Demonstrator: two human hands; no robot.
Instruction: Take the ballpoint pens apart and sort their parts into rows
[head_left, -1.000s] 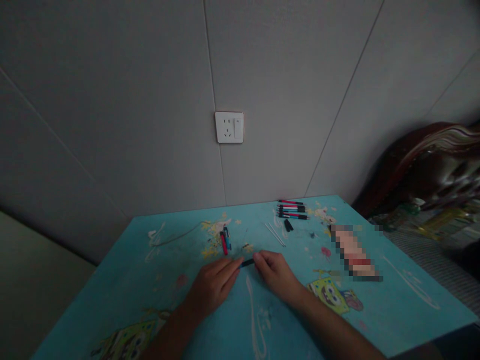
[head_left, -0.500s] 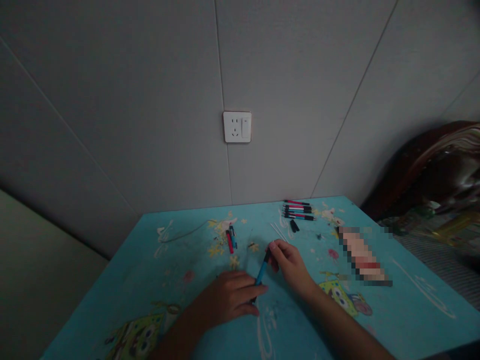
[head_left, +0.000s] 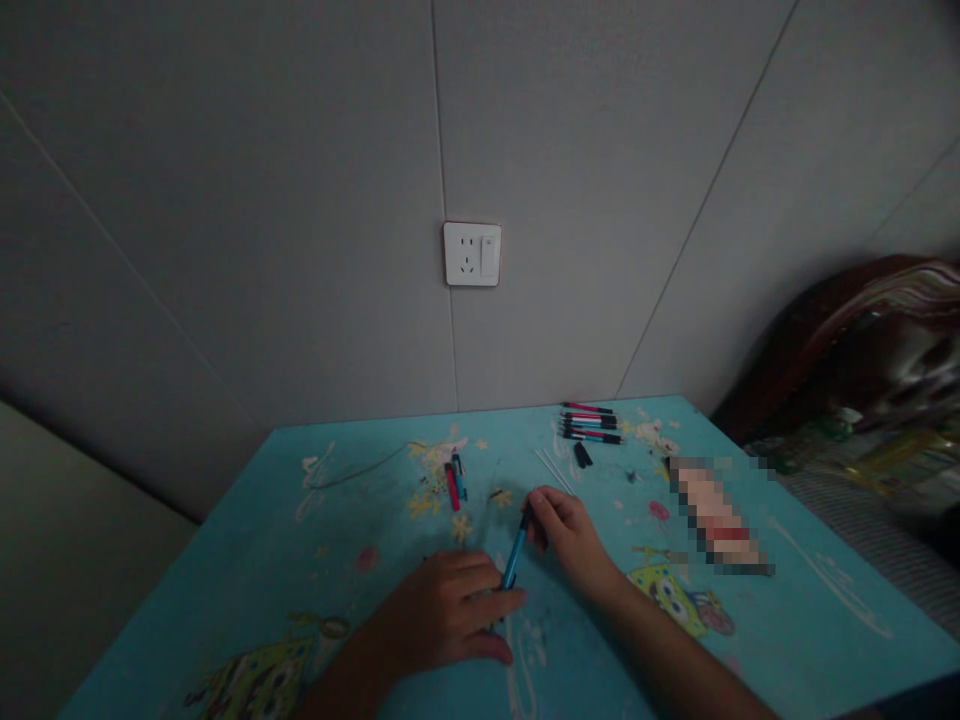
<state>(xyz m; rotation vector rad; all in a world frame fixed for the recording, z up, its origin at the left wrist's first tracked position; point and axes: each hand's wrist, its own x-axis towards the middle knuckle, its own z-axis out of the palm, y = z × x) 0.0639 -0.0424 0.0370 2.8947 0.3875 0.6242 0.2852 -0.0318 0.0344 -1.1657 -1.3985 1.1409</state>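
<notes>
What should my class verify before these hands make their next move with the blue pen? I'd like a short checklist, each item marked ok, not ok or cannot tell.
1. Right hand on the black end of the blue pen: ok.
2. Left hand gripping the other end firmly: cannot tell; it is there, but the grip is unclear.
3. That other end fully visible: not ok; the left hand partly covers it.
4. Refill inside the pen: cannot tell.
5. Thin white sticks lying in sight: ok, beyond the right hand.
6. Pens near the wall apart from the held one: ok.
</notes>
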